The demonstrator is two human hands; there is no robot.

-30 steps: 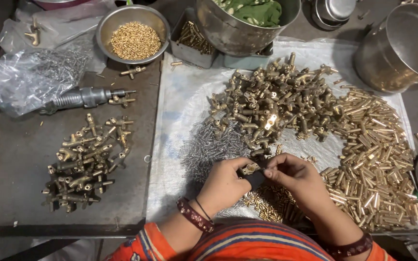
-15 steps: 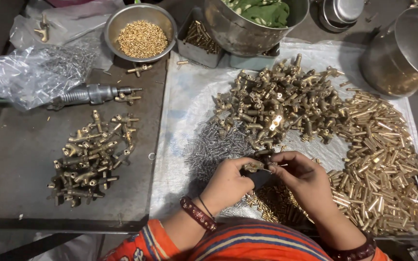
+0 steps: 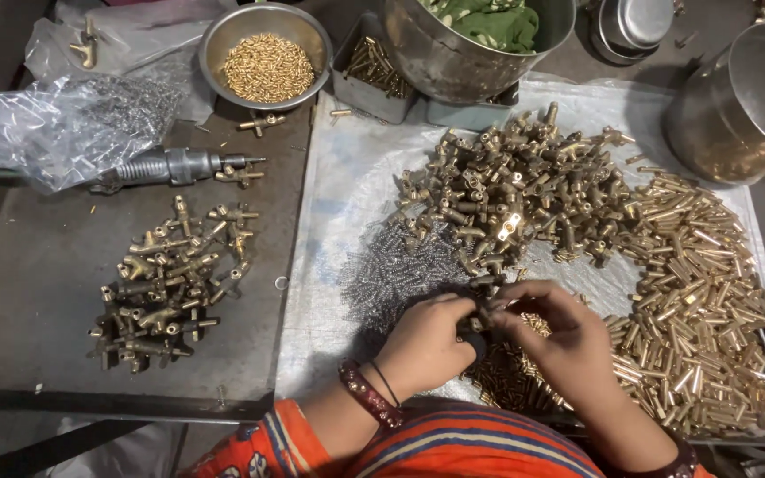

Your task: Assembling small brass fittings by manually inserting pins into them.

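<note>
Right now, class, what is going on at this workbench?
A person's left hand and right hand pinch a small brass fitting together over a pale cloth sheet. Beyond them lie a heap of T-shaped brass fittings, grey wire springs and brass tubes. A smaller fitting pile sits to the left.

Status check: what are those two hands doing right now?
Left hand and right hand pinch one small brass fitting together. Springs beside. Nothing blocking.
</note>
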